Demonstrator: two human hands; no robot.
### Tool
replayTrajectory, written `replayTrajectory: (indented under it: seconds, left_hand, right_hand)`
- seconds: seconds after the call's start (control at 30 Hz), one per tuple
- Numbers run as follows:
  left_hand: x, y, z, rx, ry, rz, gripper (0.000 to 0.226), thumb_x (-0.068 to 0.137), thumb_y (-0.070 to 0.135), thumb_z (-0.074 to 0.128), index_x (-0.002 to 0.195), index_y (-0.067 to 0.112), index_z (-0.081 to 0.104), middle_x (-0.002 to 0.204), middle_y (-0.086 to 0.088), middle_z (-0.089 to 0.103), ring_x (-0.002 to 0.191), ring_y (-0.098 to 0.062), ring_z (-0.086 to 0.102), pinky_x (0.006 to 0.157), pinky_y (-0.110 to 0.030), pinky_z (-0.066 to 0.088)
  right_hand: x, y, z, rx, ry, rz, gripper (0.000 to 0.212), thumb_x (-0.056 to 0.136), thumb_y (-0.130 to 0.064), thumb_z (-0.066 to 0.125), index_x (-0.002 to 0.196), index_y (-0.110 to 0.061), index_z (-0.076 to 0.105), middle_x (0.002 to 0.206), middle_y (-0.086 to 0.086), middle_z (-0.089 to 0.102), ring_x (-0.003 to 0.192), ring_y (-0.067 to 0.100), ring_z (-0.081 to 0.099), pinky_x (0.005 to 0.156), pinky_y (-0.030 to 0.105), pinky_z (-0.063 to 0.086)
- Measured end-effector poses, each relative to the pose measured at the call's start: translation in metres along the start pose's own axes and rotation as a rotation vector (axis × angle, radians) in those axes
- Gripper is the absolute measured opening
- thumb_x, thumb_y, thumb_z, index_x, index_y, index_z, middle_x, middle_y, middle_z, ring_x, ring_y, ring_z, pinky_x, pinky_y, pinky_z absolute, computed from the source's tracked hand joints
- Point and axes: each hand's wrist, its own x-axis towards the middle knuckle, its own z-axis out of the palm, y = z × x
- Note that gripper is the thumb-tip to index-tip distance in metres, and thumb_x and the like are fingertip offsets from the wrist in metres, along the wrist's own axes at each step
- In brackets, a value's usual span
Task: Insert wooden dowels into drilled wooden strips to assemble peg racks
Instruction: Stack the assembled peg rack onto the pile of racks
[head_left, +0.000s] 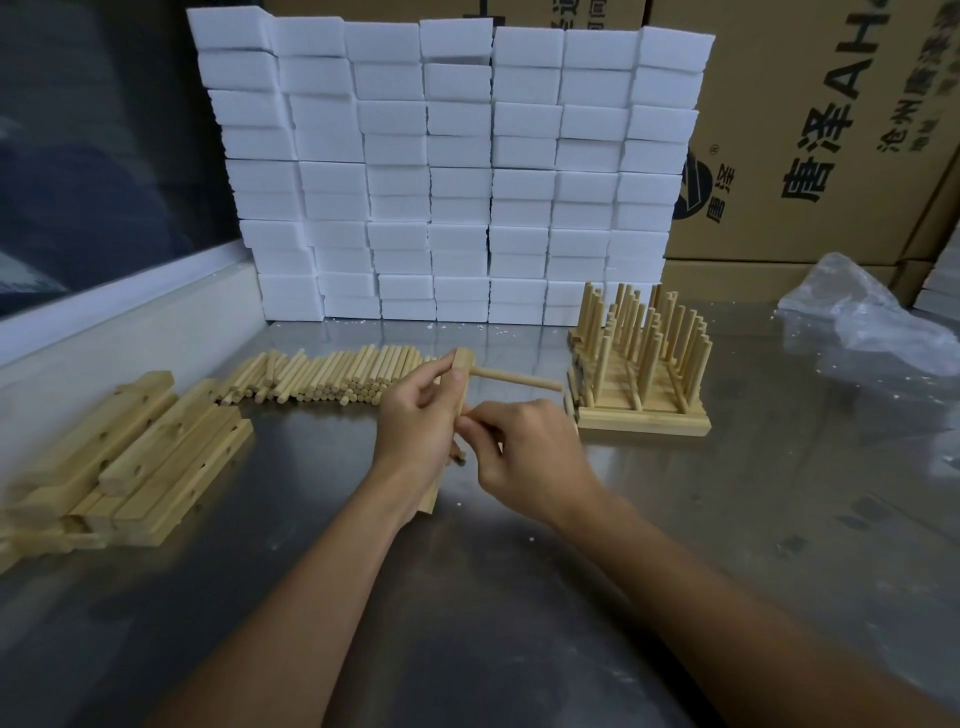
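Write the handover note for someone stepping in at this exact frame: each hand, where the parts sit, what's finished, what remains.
Left hand grips a drilled strip held on end above the steel table.
One dowel is already seated near the strip's top and sticks out to the right.
Right hand pinches at the strip lower down, seemingly fitting the next dowel; its tip is hidden.
Loose dowels lie behind the hands; empty strips are piled at left.
Finished racks are stacked at right.
Left: fill this strip, then the pile.

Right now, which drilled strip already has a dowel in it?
The strip gripped by the left hand; one dowel sticks out sideways. The stacked strips are bare.
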Motion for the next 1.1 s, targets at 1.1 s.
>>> replayTrajectory:
  seconds: [1.1]
  left_hand:
    - [0.011,0.009,-0.03,-0.622,0.185,-0.492,0.026,0.089,0.012,0.044,0.102,0.0,0.063,0.077,-0.014,0.068,0.045,-0.016,0.049,0.042,-0.022,0.043]
  right_hand:
    - [0.01,0.005,0.023,0.002,-0.33,0.476,0.042,0.086,-0.052,0.067,0.114,-0.021,0.069,0.101,-0.005,0.068,0.09,0.013,0.062,0.077,0.031,0.053]
